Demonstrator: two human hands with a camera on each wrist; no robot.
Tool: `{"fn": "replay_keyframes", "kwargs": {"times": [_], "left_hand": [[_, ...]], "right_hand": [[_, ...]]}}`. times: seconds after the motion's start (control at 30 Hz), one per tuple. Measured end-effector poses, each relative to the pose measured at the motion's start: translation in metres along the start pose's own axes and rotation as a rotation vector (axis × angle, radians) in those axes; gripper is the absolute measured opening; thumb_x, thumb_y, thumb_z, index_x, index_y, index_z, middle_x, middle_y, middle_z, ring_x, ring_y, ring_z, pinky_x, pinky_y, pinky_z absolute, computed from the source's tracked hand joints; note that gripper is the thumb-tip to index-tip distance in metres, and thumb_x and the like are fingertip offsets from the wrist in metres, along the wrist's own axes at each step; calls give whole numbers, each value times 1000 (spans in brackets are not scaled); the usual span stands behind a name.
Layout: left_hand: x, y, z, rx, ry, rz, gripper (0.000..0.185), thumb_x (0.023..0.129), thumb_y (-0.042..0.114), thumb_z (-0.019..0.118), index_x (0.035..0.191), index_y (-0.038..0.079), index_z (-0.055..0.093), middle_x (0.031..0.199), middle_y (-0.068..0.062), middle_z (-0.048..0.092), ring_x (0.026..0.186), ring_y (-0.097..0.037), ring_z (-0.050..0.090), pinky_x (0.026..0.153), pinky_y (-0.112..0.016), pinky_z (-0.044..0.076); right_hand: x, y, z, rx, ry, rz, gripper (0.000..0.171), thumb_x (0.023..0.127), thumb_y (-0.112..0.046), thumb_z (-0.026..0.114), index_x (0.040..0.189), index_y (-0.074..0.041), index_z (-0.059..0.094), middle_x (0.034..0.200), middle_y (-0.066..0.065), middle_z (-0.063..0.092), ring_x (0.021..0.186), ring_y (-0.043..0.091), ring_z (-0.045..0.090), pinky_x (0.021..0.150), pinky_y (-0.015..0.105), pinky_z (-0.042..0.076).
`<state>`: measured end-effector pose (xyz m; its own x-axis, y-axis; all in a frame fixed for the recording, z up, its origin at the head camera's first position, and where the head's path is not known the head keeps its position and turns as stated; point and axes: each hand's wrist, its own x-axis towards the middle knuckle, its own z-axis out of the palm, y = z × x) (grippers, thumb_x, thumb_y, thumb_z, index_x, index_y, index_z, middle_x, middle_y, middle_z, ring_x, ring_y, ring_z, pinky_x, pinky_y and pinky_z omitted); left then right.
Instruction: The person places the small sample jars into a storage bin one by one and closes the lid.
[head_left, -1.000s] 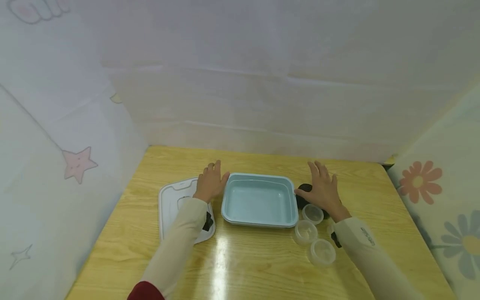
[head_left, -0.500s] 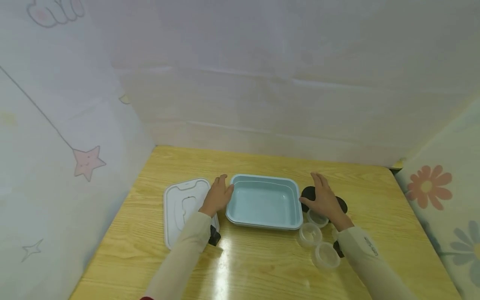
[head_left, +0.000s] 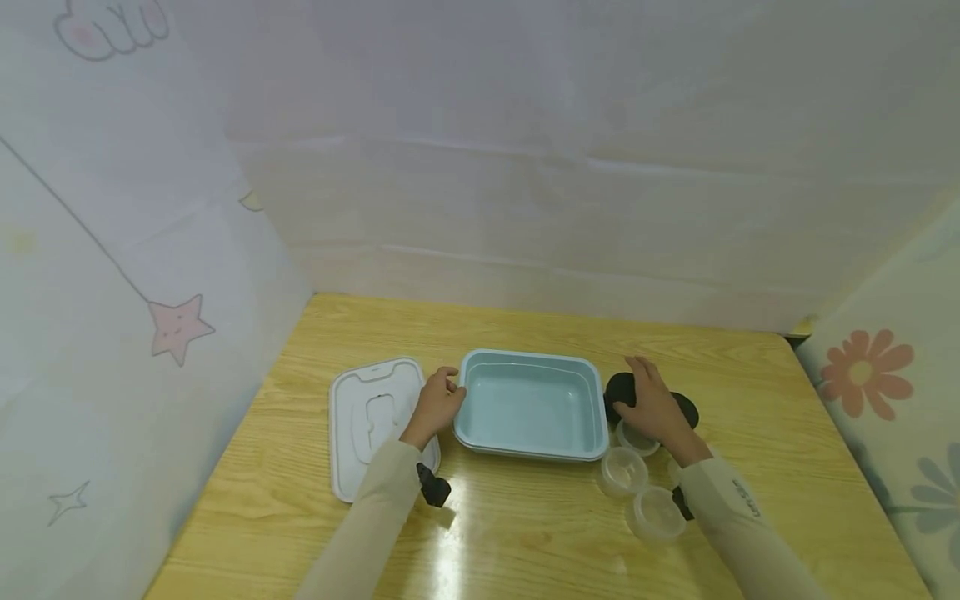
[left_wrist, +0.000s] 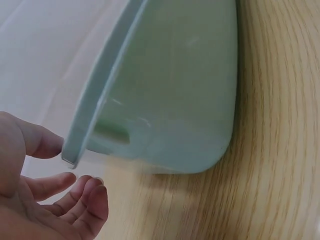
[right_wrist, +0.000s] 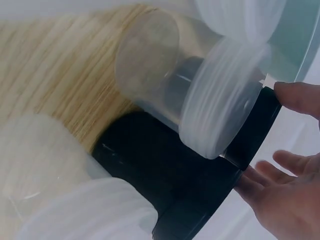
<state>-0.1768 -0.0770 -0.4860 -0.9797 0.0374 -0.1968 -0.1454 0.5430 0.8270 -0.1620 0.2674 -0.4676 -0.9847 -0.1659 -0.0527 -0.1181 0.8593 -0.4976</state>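
A light-blue rectangular plastic box (head_left: 528,408) lies open side up on the wooden table. My left hand (head_left: 437,406) is at its left side. In the left wrist view, the thumb and index finger pinch the corner of the box's rim (left_wrist: 85,125). My right hand (head_left: 654,408) is right of the box, over a group of small containers. There the thumb and fingers span the top of a black round container (head_left: 619,390). A second black container (head_left: 684,408) shows beyond the right hand. Clear plastic jars (head_left: 624,471) stand in front, one partly hidden by the hand.
A white rectangular lid (head_left: 367,417) with a moulded handle lies left of the box, partly under my left forearm. Another clear jar (head_left: 657,512) stands nearest the front. Patterned cloth walls (head_left: 487,208) close off the table's back and sides.
Both hands have come slightly nearer and their fingers have drawn in, the left at the box's rim, the right around the black container. The box and jars keep their places on the table.
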Motion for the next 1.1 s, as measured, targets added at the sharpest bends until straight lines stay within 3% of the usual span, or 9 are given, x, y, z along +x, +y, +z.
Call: {"fn": "replay_keyframes", "kwargs": {"times": [0.4, 0.7, 1.1], "left_hand": [[-8, 7, -3, -147, -19, -125, 42, 92, 13, 52, 133, 2, 50, 110, -15, 56, 96, -24, 55, 75, -33, 48], [-8, 8, -5, -206, -32, -144, 43, 91, 8, 54, 134, 1, 50, 105, -13, 54, 89, -20, 52, 68, -26, 45], [-12, 4, -4, -271, -41, -128, 41, 94, 6, 54, 135, 1, 48, 103, -11, 51, 89, -20, 51, 69, -27, 45]], "right_hand": [[-1, -1, 0, -54, -34, 1, 68, 85, -12, 66, 138, 15, 32, 137, 38, 34, 120, 56, 39, 94, 64, 38], [2, 4, -2, -62, -45, -7, 68, 83, -14, 68, 137, 11, 36, 135, 36, 37, 117, 55, 43, 91, 64, 40], [7, 9, -1, -27, -65, -18, 73, 77, -13, 75, 136, 11, 38, 130, 37, 43, 114, 55, 45, 90, 63, 40]]}}
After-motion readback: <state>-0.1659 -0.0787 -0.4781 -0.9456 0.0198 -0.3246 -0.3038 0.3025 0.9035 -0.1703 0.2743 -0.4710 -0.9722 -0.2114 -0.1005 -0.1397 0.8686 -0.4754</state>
